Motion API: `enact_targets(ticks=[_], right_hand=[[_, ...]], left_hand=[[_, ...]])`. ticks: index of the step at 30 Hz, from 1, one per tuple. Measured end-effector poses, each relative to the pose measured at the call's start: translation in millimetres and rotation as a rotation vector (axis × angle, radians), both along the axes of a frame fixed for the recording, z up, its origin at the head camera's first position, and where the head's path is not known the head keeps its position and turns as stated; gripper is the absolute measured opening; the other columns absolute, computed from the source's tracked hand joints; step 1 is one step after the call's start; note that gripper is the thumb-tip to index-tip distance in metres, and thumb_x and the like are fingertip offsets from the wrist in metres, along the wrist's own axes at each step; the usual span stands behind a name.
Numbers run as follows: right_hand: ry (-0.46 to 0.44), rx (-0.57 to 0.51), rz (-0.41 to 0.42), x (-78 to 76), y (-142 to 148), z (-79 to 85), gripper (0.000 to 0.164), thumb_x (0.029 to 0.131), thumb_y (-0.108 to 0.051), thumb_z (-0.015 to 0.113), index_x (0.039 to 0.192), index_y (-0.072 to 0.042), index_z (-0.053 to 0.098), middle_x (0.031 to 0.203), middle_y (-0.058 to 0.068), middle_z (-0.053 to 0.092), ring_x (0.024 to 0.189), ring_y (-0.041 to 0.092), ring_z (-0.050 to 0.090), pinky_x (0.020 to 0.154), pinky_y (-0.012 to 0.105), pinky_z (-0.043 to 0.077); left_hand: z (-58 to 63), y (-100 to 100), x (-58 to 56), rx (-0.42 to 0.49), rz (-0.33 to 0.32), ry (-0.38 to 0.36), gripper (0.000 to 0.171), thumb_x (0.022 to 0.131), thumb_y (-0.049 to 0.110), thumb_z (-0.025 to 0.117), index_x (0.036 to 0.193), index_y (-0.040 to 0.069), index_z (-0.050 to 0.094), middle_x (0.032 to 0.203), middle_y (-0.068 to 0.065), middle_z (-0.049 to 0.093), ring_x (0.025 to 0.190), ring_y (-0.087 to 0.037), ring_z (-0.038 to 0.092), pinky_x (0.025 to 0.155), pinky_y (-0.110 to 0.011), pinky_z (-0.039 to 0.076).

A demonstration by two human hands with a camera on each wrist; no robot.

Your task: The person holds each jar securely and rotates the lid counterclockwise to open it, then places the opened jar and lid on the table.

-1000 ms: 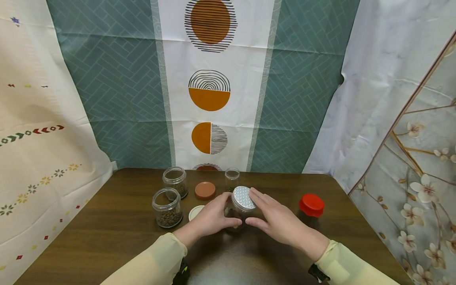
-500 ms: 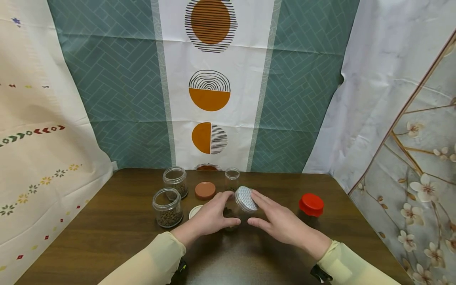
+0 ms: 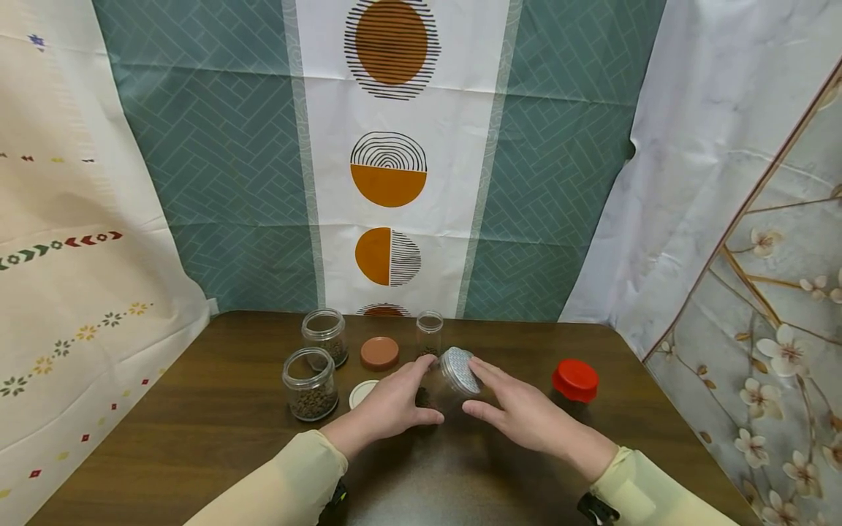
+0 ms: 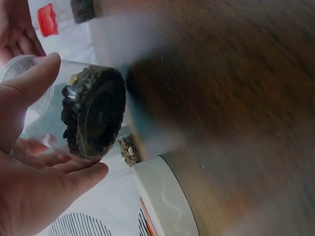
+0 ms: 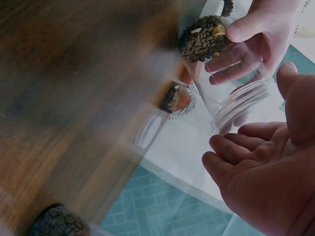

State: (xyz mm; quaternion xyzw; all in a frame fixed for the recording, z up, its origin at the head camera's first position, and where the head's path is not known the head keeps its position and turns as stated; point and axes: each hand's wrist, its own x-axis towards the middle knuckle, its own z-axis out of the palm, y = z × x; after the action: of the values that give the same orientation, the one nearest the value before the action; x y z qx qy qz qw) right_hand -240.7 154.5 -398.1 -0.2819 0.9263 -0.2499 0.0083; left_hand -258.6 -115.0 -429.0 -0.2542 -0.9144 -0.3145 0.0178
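My left hand (image 3: pixel 393 399) grips a clear jar (image 4: pixel 93 113) by its side, thumb and fingers on opposite sides. Tilted, the jar leans its top toward my right hand (image 3: pixel 529 413). Dark brown pellets or beans gather at its base, as the right wrist view shows of the pellets (image 5: pixel 204 39). A pale patterned disc (image 3: pixel 463 370) covers the jar's mouth in the head view. Extended fingers (image 5: pixel 231 147) of my right hand lie right at the threaded rim, fingertips over the disc's edge, thumb apart below. The palm faces the mouth.
Two wide open jars with dark pellets, a nearer jar (image 3: pixel 309 383) and a farther jar (image 3: pixel 324 332), stand at left. A narrow jar (image 3: pixel 429 330) is behind. A brown lid (image 3: pixel 379 352) and a cream lid (image 3: pixel 360 392) lie between. A red-lidded jar (image 3: pixel 575 380) stands right.
The held jar has tipped from nearly upright over to the right, its patterned top now facing my right hand. My right hand has shifted slightly right with it.
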Motion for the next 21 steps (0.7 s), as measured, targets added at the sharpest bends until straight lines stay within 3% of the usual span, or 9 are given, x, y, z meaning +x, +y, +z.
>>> enact_targets(ticks=[12,21], right_hand=[[0.023,0.044,-0.115,-18.1,-20,26.2,0.07,0.11,-0.051,0.065,0.158,-0.001,0.058,0.153,0.018,0.064,0.138,0.038,0.064,0.113,0.061,0.049],[0.015,0.124,-0.155,-30.9,-30,30.9,0.065,0.111,-0.054,0.062,0.15,-0.002,0.067,0.139,0.016,0.073,0.125,0.035,0.07,0.106,0.059,0.055]], left_hand=[[1.5,2,-0.2,-0.029,0.006,0.024,0.094,0.089,0.029,0.097,0.162,0.003,0.046,0.155,-0.019,0.06,0.139,-0.037,0.061,0.111,-0.057,0.052],[0.7,5,0.3,-0.062,-0.006,0.035,0.095,0.089,0.031,0.097,0.163,0.003,0.045,0.155,-0.02,0.059,0.139,-0.036,0.061,0.111,-0.055,0.052]])
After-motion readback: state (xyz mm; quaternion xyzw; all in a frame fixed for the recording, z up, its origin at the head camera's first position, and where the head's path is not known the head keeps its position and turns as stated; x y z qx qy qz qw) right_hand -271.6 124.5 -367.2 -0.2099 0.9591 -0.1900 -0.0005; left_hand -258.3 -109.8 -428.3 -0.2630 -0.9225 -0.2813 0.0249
